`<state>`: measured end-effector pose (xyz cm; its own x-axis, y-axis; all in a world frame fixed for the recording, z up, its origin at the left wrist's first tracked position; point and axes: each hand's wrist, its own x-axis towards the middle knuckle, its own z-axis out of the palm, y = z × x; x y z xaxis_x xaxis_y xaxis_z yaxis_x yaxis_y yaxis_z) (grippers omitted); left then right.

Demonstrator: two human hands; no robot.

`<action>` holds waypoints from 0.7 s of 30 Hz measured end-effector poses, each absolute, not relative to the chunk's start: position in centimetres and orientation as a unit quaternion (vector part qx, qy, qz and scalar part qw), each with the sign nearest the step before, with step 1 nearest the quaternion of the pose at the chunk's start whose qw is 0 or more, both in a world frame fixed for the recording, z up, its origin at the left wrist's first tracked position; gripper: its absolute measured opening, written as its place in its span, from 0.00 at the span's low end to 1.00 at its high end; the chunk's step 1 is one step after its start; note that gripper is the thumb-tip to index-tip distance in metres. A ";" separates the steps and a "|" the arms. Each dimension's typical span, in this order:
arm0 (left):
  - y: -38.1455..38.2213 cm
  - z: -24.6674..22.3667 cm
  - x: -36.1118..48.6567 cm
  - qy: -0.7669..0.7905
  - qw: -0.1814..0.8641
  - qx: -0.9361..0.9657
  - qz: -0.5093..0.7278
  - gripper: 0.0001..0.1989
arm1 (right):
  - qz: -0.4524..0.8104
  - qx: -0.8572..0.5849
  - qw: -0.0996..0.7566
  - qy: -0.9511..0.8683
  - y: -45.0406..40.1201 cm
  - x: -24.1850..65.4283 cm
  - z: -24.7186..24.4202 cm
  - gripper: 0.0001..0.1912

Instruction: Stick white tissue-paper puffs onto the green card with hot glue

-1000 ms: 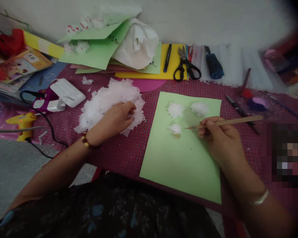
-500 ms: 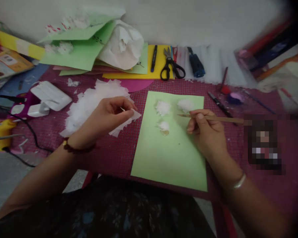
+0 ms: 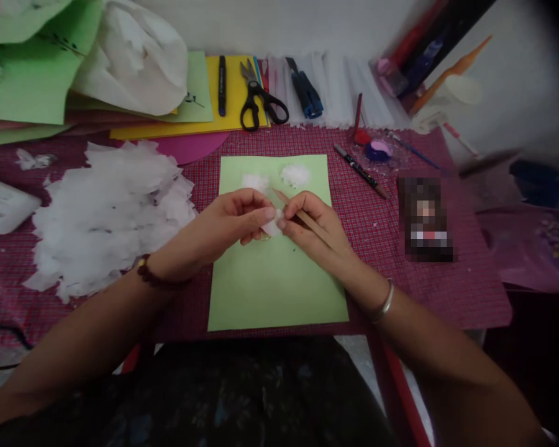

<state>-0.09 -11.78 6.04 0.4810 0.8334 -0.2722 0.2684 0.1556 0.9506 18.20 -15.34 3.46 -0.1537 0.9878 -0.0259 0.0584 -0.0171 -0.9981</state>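
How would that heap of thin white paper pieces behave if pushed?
The heap of thin white paper pieces would probably slide apart, since no binding shows. Each piece looks thin, so likely light and floppy. Their overlapping edges might catch and drag neighbours.

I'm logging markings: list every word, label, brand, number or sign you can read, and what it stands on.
None can be read.
Black marker on the yellow paper: lettering too blurred.
Dark pen on the checked cloth: markings too small.
Pixelated dark object: nothing readable.
Stick in the right hand: no lettering visible.
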 end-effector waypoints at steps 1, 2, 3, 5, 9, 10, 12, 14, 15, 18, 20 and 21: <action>-11.9 6.0 -0.2 0.459 0.609 0.606 0.226 0.09 | 0.522 -0.481 0.441 -0.549 -15.4 18.1 3.4 0.15; -11.9 5.9 -0.3 0.466 0.604 0.607 0.223 0.09 | 0.518 -0.482 0.442 -0.552 -15.4 18.0 3.4 0.14; -12.0 5.9 -0.4 0.473 0.597 0.608 0.224 0.09 | 0.515 -0.480 0.442 -0.555 -15.4 17.9 3.4 0.14; -12.0 5.9 -0.6 0.481 0.582 0.608 0.247 0.09 | 0.509 -0.479 0.444 -0.560 -15.4 17.8 3.4 0.12; -11.4 6.0 -1.7 0.483 0.542 0.592 0.351 0.09 | 0.507 -0.502 0.447 -0.539 -14.9 18.4 3.3 0.06; -11.1 6.1 -2.1 0.484 0.529 0.590 0.369 0.10 | 0.516 -0.504 0.448 -0.529 -14.7 18.8 3.2 0.06; -10.6 6.2 -2.8 0.490 0.516 0.588 0.385 0.10 | 0.531 -0.496 0.450 -0.520 -14.2 19.6 2.9 0.10; -10.3 6.2 -3.2 0.497 0.525 0.577 0.380 0.09 | 0.532 -0.487 0.448 -0.529 -13.8 20.4 2.5 0.17; -10.1 6.1 -3.3 0.500 0.535 0.568 0.377 0.09 | 0.530 -0.485 0.442 -0.538 -13.7 20.6 2.3 0.20; -9.7 5.5 -3.4 0.503 0.558 0.544 0.373 0.07 | 0.525 -0.480 0.421 -0.563 -13.5 20.8 1.9 0.21; -9.5 5.0 -3.4 0.500 0.565 0.538 0.375 0.06 | 0.535 -0.468 0.415 -0.569 -13.5 20.5 1.8 0.17; -9.5 4.7 -3.5 0.498 0.567 0.536 0.378 0.05 | 0.543 -0.460 0.415 -0.568 -13.6 20.3 1.8 0.15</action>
